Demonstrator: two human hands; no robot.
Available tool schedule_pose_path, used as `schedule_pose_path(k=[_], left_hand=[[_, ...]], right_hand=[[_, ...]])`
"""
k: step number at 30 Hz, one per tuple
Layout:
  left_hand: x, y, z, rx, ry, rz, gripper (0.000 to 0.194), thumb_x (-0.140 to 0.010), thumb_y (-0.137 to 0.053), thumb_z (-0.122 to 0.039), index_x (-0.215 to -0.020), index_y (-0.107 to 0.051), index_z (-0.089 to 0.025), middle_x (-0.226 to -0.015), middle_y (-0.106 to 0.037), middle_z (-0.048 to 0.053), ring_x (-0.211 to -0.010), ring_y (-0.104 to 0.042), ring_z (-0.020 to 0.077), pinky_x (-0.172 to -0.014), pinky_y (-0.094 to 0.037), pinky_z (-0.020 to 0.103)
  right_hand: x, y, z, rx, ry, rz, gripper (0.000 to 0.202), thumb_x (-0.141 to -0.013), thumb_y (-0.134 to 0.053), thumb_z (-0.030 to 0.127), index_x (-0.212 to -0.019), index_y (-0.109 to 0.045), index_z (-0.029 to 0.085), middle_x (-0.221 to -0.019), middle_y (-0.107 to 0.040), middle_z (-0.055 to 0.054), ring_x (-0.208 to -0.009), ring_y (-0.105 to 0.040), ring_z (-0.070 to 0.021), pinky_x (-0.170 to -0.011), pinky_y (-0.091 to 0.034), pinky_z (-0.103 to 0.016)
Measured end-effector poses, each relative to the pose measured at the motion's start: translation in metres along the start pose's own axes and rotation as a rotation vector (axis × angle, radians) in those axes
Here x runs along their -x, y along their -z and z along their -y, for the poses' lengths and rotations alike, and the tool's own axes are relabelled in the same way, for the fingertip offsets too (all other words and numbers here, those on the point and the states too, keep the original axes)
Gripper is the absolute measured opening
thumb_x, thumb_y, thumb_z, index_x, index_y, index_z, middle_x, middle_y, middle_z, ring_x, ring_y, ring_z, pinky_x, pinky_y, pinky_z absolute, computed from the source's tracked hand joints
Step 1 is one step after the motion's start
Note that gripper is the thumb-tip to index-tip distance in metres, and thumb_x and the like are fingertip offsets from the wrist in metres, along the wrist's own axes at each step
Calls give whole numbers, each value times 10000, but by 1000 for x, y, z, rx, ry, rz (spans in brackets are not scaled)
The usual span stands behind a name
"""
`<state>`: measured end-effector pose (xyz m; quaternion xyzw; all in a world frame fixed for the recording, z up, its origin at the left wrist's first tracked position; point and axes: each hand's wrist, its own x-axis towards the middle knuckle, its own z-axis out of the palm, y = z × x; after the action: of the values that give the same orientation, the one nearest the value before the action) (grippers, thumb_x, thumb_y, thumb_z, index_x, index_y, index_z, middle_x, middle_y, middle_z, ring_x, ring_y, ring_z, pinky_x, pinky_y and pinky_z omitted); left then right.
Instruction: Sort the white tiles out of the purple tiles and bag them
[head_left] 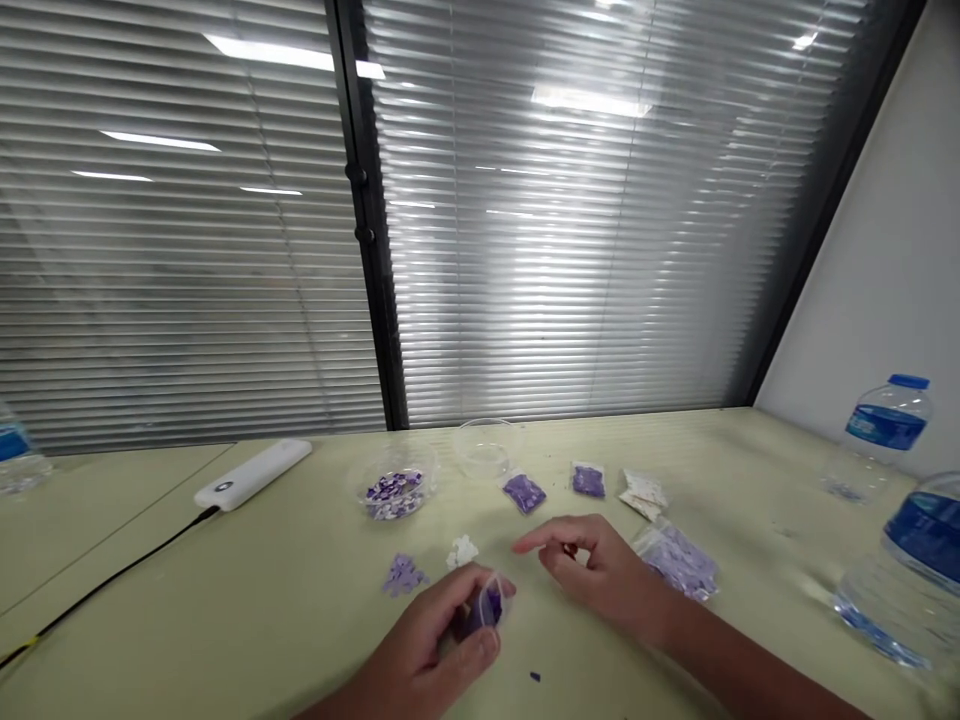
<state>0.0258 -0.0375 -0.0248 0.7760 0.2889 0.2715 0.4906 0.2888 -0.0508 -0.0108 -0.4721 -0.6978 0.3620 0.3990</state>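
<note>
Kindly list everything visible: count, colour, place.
Blinds: two, grey, back
Frame: one, black, back
Wall: one, white, right
Table: one, yellowish, beneath
Bottles: three, transparent, both sides
Device: one, white, left
Cable: one, black, left
Tubs: two, transparent, back
Pieces: many, purple, white, left tub
Piles: two, lilac, white, centre
Bags: at least four, purple, lilac, white, table
Held bag: one, purple, front
Loose piece: one, dark, front
Left hand: one, front
Right hand: one, front

A white oblong plastic device [253, 473] is joined to a thin black cable [116, 577] before grey slatted blinds [540, 260].
</note>
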Motion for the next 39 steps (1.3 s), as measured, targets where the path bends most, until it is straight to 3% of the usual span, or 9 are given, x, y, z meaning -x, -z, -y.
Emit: schedule_pose_path(k=[2,7,15,19,21,23,30,35,39], left_hand=[[0,0,3,9,9,-52,525,-994,-516,-662,-1320,-574,-255,-1075,-616,55,-958,-560,227,-885,-470,305],[-6,-2,1,76,31,-103,496,-1000,-488,-677,-1121,-587,-207,-919,-540,25,-869,-508,196,-803,-427,284],[-4,-3,-3,86,80,-73,490,-989,-512,-680,-1116,-585,-212,-932,-532,18,-888,-501,196,-825,-409,285],[-2,-2,-5,94,141,-66,554,-978,-513,-699,-1243,-593,-220,-1057,-586,47,-1004,-528,233,-915,-426,317],[-1,-2,-7,82,165,-48,533,-986,-503,-691,-1233,-599,-228,-1068,-594,48,-1016,-531,239,-914,-432,318],[-1,-2,-7,84,169,-42,518,-985,-503,-690,-1209,-600,-233,-1074,-593,48,-1012,-530,239,-907,-432,315],[-2,-3,-4,96,141,-48,490,-982,-529,-667,-1177,-597,-223,-984,-539,29,-940,-502,217,-857,-415,295],[-2,-3,-4,126,153,-61,497,-975,-539,-669,-1194,-593,-227,-995,-530,24,-948,-493,214,-864,-412,285],[-3,-2,-6,106,153,-39,485,-984,-525,-659,-1199,-603,-231,-977,-533,22,-938,-497,213,-853,-420,280]], right_hand=[[-1,-4,-3,163,92,-30,279,-876,-611,201,-1030,-837,256,-708,-595,-4,-686,-523,-165,-655,-396,-282],[-1,-19,-7,296,183,126,199,-861,-692,209,-1018,-803,263,-666,-517,41,-700,-544,-155,-858,-429,-334],[1,-11,-10,363,295,244,391,-775,-683,63,-1043,-834,304,-652,-518,48,-684,-531,-151,-857,-429,-316],[1,-4,-12,306,281,341,296,-743,-883,290,-1036,-847,309,-641,-516,56,-675,-510,-144,-807,-417,-301],[0,-6,-16,282,287,340,305,-736,-906,438,-1006,-856,303,-634,-514,53,-670,-507,-140,-775,-403,-296],[-2,-9,-21,263,289,310,251,-787,-871,478,-942,-865,281,-614,-526,47,-649,-509,-130,-769,-401,-292],[-4,-14,-27,267,172,121,184,-920,-744,355,-833,-822,214,-656,-614,8,-694,-559,-148,-779,-429,-292],[-2,-7,-19,197,57,184,132,-928,-666,265,-913,-780,200,-666,-545,36,-610,-474,-114,-610,-393,-232],[-3,-7,-15,218,47,203,41,-833,-747,214,-867,-767,203,-621,-474,71,-605,-445,-100,-728,-425,-247]])
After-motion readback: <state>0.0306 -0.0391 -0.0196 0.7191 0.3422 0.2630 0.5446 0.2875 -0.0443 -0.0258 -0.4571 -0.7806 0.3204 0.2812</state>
